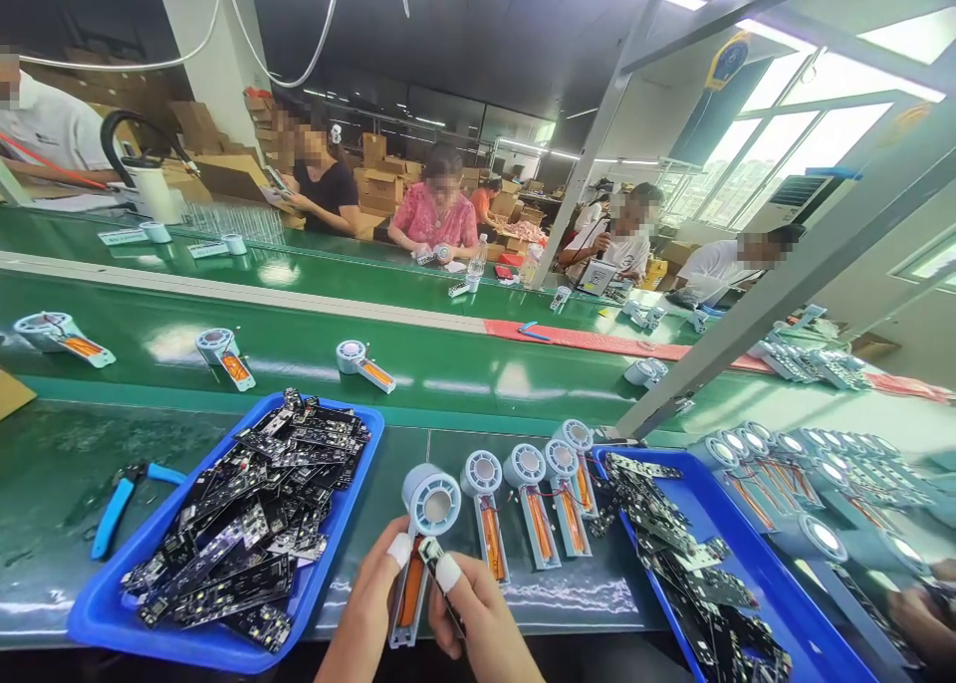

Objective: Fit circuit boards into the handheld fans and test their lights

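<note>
Left hand (365, 603) curled closed round a white fan housing (422, 534) with orange insert; right hand (478, 618) pinching a narrow black circuit board (437, 573), grip partly hidden. Both sit over the green bench (358, 444), between the left blue tray (105, 613) and right blue tray (754, 564) of boards; more housings (530, 499) stand just beside, blue-handled pliers (119, 504) further left.

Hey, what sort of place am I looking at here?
Probably an electronics assembly factory: a long green conveyor line runs past seated workers, blue trays hold heaps of black circuit boards, and cardboard cartons are stacked behind.
</note>
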Tool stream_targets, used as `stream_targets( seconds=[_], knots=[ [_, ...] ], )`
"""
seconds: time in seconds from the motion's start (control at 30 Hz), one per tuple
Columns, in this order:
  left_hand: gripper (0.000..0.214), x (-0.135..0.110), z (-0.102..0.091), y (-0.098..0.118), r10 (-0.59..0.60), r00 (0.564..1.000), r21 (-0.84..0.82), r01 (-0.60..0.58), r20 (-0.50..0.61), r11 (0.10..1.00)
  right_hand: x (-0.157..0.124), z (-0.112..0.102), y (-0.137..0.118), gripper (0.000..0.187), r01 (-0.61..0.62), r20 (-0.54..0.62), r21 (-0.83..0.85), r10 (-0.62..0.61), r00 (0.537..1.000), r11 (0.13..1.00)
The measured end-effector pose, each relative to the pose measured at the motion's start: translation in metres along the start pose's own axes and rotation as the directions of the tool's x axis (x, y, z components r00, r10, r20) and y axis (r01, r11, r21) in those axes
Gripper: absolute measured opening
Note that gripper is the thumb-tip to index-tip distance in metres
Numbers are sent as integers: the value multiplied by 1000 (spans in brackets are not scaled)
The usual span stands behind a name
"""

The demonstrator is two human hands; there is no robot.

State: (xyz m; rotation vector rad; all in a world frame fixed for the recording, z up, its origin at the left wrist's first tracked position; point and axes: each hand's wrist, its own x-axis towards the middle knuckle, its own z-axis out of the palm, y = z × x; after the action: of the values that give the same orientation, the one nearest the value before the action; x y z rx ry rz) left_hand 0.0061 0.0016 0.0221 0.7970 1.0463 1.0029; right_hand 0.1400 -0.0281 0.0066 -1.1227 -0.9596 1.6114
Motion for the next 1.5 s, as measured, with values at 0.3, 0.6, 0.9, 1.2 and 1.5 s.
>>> stream_targets(
  seconds=[0.3, 0.6, 0.9, 1.2, 1.5],
  knots=[
    [66, 0, -5, -9, 76, 996, 253, -83, 39, 964, -1, 7, 2, 57, 28, -74, 89, -22, 997, 996],
    [66, 5, -4, -18, 78, 983, 388, -9, -163, 921, -7, 4, 16, 57, 256, -199, -258, -310, 930, 932],
    [48, 0, 11, -2, -54, 971, 183, 98, -232, 978, -11, 1, 38, 49, 331, -303, -461, -497, 813, 823],
    [56, 3, 13, 0, -115, 985, 21, 119, -130, 993, -18, -4, 38, 40, 339, -258, -653, -620, 742, 677],
    [66, 5, 11, 3, -222, 970, -204, 199, -95, 958, -25, -7, 50, 42, 283, -138, -849, -705, 695, 446]
  ],
)
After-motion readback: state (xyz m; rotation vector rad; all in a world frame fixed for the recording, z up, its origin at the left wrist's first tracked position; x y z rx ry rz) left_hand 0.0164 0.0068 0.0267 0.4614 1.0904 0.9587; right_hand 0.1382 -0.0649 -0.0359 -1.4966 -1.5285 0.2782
